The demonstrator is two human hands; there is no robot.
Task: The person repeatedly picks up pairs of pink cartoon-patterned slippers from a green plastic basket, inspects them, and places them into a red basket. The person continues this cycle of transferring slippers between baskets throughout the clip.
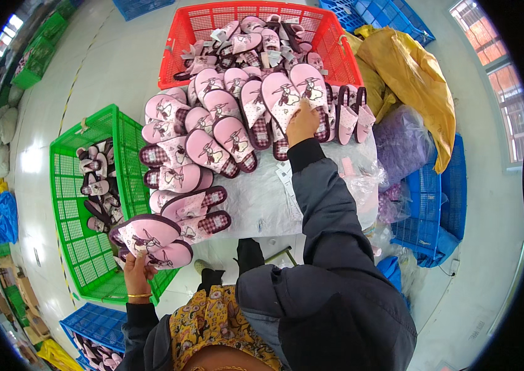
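My left hand (138, 272) is closed on a pair of pink slippers (151, 235) with a dark edge and a printed figure, over the table's near left corner beside the green crate. At the far side of the table my right hand (303, 122) reaches out and grips another pair of pink slippers (282, 93) by the open ends; my fingers are partly hidden there. More pink slippers (208, 148) with checked insoles lie in overlapping rows on the table (249, 207). Two slippers (346, 120) stand on their sides to the right of my right hand.
A red crate (172, 52) full of slippers stands behind the table, and a green crate (117, 123) with more slippers at its left. Yellow sacks (404, 74), a purple bag (401, 142) and blue crates (422, 204) crowd the right side. Paper tags (288, 185) lie on the table.
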